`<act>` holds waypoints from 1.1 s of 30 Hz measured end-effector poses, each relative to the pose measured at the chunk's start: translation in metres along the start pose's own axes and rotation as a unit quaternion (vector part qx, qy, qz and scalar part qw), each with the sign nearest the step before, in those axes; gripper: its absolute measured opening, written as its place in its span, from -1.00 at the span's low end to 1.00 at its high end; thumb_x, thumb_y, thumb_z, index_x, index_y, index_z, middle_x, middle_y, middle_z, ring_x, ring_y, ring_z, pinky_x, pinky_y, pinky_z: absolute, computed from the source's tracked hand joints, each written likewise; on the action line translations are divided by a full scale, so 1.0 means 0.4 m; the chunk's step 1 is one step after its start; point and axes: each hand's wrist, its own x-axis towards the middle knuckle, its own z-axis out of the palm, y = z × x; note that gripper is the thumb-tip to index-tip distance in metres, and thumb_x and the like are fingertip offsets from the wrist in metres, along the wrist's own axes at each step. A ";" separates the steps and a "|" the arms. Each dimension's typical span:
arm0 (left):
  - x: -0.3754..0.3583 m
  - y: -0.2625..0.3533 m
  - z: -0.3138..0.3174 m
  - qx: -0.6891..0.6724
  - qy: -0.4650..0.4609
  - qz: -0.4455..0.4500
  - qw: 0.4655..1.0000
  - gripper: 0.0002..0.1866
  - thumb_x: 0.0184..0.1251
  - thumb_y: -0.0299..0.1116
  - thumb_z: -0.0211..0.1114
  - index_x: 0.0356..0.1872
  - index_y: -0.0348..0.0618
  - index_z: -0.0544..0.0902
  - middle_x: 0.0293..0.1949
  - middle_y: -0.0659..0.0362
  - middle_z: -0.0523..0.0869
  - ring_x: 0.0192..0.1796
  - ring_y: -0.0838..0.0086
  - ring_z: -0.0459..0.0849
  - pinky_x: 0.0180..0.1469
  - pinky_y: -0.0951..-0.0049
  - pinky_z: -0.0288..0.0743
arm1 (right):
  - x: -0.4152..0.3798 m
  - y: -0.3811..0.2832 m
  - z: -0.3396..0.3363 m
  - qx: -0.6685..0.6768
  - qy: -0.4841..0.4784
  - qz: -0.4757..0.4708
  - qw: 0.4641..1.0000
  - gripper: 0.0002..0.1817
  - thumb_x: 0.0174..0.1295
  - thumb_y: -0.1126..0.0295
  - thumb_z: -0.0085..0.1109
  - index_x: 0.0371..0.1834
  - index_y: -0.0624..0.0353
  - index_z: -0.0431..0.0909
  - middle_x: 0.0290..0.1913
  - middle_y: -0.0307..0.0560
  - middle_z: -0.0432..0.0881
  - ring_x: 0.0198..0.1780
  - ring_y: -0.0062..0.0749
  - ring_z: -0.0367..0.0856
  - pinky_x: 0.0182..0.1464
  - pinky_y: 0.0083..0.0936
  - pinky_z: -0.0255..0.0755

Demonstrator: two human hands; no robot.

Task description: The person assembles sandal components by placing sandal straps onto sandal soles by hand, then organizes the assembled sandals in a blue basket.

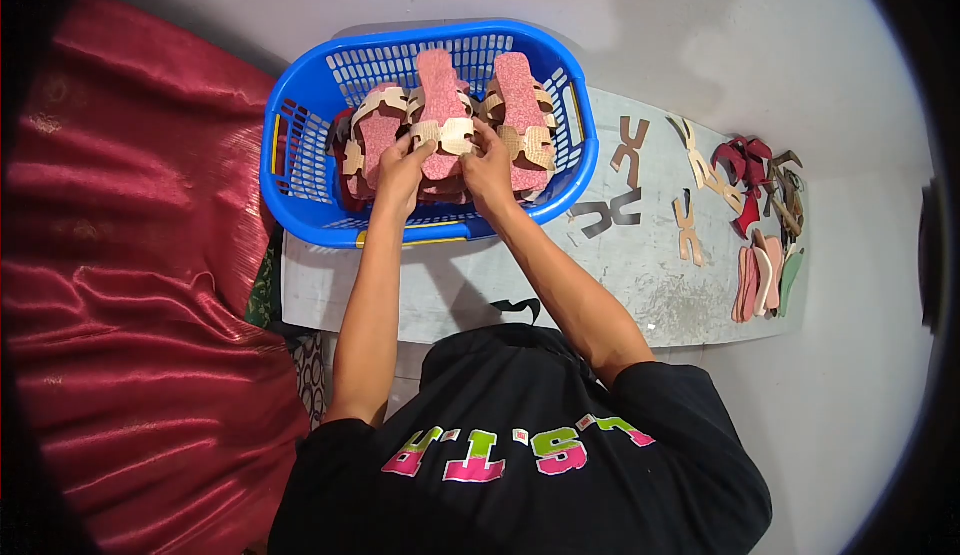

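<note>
Between my two hands is a pink sandal (437,85) with cream cut-out straps, above other sandals in a blue plastic basket (430,33). My left hand (402,167) grips its left edge near the front strap, thumb on top. On the opposite edge, my right hand (488,167) is closed the same way. Another pink sandal (519,95) with tan straps lies to the right of it in the basket. To the left is a further pink sandal (380,135) with cream straps. Darker red pieces show partly beneath; what lies lower is hidden.
The basket stands on a grey table (450,310) against the wall. Brown and grey strap cut-outs (628,150) lie to its right, with cream straps (700,165), dark red straps (745,165) and pink soles (748,280) farther off. Shiny red cloth (140,255) drapes on the left.
</note>
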 end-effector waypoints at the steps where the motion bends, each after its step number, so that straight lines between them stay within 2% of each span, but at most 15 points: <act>1: 0.002 -0.004 -0.001 -0.047 -0.016 -0.019 0.999 -0.60 0.29 -0.53 0.31 0.15 -0.42 0.57 0.02 0.08 0.70 0.04 0.49 0.63 0.10 0.51 0.45 | 0.004 0.009 0.000 0.013 -0.008 -0.008 1.000 -0.29 0.01 0.80 -0.09 0.38 0.45 0.27 0.18 0.10 0.56 0.16 -0.32 0.57 0.19 -0.49 0.47; 4: 0.003 -0.007 0.005 0.016 -0.019 0.011 1.000 -0.62 0.30 -0.51 0.32 0.12 -0.41 0.59 0.00 0.07 0.71 0.03 0.49 0.64 0.09 0.51 0.46 | 0.018 0.031 -0.007 -0.027 -0.022 -0.028 0.999 -0.30 0.00 0.82 -0.10 0.36 0.46 0.30 0.17 0.08 0.56 0.17 -0.31 0.57 0.23 -0.48 0.44; 8: -0.005 0.008 0.013 0.071 0.005 -0.010 0.997 -0.62 0.29 -0.51 0.33 0.11 -0.41 0.60 -0.01 0.05 0.72 0.01 0.49 0.66 0.06 0.50 0.47 | 0.031 0.059 -0.018 -0.033 -0.029 -0.045 0.998 -0.32 0.01 0.80 -0.11 0.35 0.47 0.31 0.19 0.07 0.56 0.16 -0.30 0.58 0.26 -0.47 0.41; 10: 0.012 -0.015 -0.005 0.154 0.013 0.046 0.987 -0.61 0.32 -0.49 0.31 0.15 -0.40 0.56 -0.07 0.11 0.73 -0.09 0.50 0.67 0.00 0.50 0.50 | 0.042 0.086 -0.017 -0.066 -0.015 -0.072 0.995 -0.32 0.00 0.63 -0.02 0.34 0.42 0.35 0.09 0.22 0.62 0.12 -0.15 0.63 0.19 -0.42 0.43; 11: 0.018 -0.028 -0.015 0.154 0.012 0.044 0.987 -0.61 0.32 -0.49 0.31 0.15 -0.40 0.56 -0.07 0.11 0.73 -0.09 0.50 0.67 0.00 0.50 0.50 | 0.043 0.101 -0.020 -0.066 -0.014 -0.071 0.995 -0.32 0.00 0.63 -0.02 0.34 0.42 0.35 0.09 0.22 0.62 0.12 -0.15 0.63 0.19 -0.42 0.43; 14: 0.021 -0.033 -0.020 0.172 0.021 0.066 0.983 -0.58 0.30 -0.50 0.32 0.16 -0.41 0.54 -0.02 0.07 0.72 -0.04 0.47 0.67 0.03 0.50 0.50 | 0.035 0.065 -0.013 -0.127 -0.015 -0.070 0.989 -0.31 0.02 0.52 0.02 0.36 0.40 0.30 0.02 0.32 0.62 0.03 -0.02 0.65 0.14 -0.31 0.45; 16: 0.009 -0.021 -0.011 0.133 0.046 0.037 0.989 -0.57 0.27 -0.49 0.34 0.16 -0.43 0.54 0.02 0.03 0.71 0.02 0.43 0.67 0.07 0.49 0.49 | 0.017 0.023 -0.010 -0.191 -0.006 -0.038 0.981 -0.28 0.03 0.47 0.05 0.38 0.37 0.23 -0.07 0.38 0.62 -0.10 0.08 0.65 0.06 -0.21 0.45; 20: 0.011 -0.016 -0.018 0.162 0.032 0.046 0.985 -0.52 0.25 -0.48 0.36 0.19 -0.44 0.52 0.03 0.01 0.69 0.01 0.42 0.67 0.05 0.51 0.49 | 0.011 -0.002 -0.006 -0.225 -0.007 -0.030 0.974 -0.28 0.04 0.48 0.04 0.38 0.35 0.20 -0.19 0.35 0.62 -0.24 0.11 0.64 0.00 -0.16 0.45; 23: 0.008 -0.010 -0.020 0.172 0.034 0.044 0.984 -0.47 0.23 -0.45 0.39 0.21 -0.45 0.50 0.01 -0.03 0.69 0.01 0.41 0.66 0.04 0.52 0.49 | 0.019 0.028 -0.013 -0.228 -0.018 -0.018 0.973 -0.28 0.04 0.48 0.05 0.38 0.42 0.19 -0.07 0.39 0.55 -0.09 0.15 0.60 0.11 -0.17 0.42; 25: 0.018 -0.013 -0.032 0.223 0.035 0.028 0.974 -0.38 0.19 -0.43 0.43 0.26 -0.47 0.46 0.01 -0.08 0.68 0.02 0.40 0.66 0.03 0.51 0.50 | 0.034 0.091 -0.018 -0.387 0.054 -0.177 0.903 -0.27 0.07 0.48 0.13 0.39 0.40 0.22 0.11 0.28 0.43 0.01 -0.08 0.56 0.07 -0.36 0.45; 26: 0.022 -0.020 -0.034 0.223 0.036 0.027 0.974 -0.38 0.19 -0.43 0.43 0.26 -0.47 0.46 0.01 -0.08 0.68 0.02 0.40 0.66 0.03 0.51 0.50 | 0.040 0.103 -0.023 -0.387 0.053 -0.177 0.903 -0.27 0.07 0.48 0.13 0.39 0.40 0.22 0.11 0.28 0.43 0.01 -0.08 0.56 0.07 -0.36 0.45; 28: 0.030 -0.037 -0.037 0.237 0.081 0.043 0.967 -0.33 0.17 -0.40 0.44 0.29 -0.45 0.43 0.02 -0.11 0.67 0.03 0.37 0.67 0.03 0.47 0.53 | 0.040 0.085 -0.025 -0.315 0.004 -0.096 0.944 -0.25 0.06 0.47 0.15 0.40 0.40 0.22 0.14 0.30 0.35 0.09 0.03 0.51 0.15 -0.32 0.41; 29: 0.035 -0.044 -0.041 0.237 0.081 0.042 0.967 -0.33 0.17 -0.40 0.44 0.29 -0.45 0.43 0.02 -0.11 0.67 0.03 0.37 0.67 0.03 0.47 0.53 | 0.037 0.079 -0.024 -0.315 0.004 -0.095 0.944 -0.25 0.06 0.47 0.15 0.40 0.40 0.22 0.14 0.30 0.35 0.09 0.03 0.51 0.15 -0.32 0.41; 31: 0.039 -0.049 -0.042 0.290 0.074 0.059 0.952 -0.32 0.19 -0.38 0.43 0.32 -0.40 0.40 0.06 -0.14 0.64 0.02 0.33 0.68 0.03 0.44 0.56 | 0.019 0.041 -0.016 -0.257 -0.010 -0.065 0.964 -0.21 0.02 0.51 0.11 0.40 0.52 0.12 0.24 0.45 0.28 0.32 0.32 0.27 0.42 -0.15 0.15; 33: 0.046 -0.053 -0.045 0.322 0.077 0.085 0.940 -0.30 0.14 -0.34 0.44 0.32 -0.35 0.42 0.07 -0.16 0.61 -0.01 0.23 0.70 0.04 0.34 0.57 | 0.004 0.019 -0.010 -0.271 -0.014 -0.090 0.958 -0.20 0.02 0.51 0.14 0.41 0.50 0.11 0.26 0.46 0.27 0.33 0.33 0.26 0.43 -0.13 0.13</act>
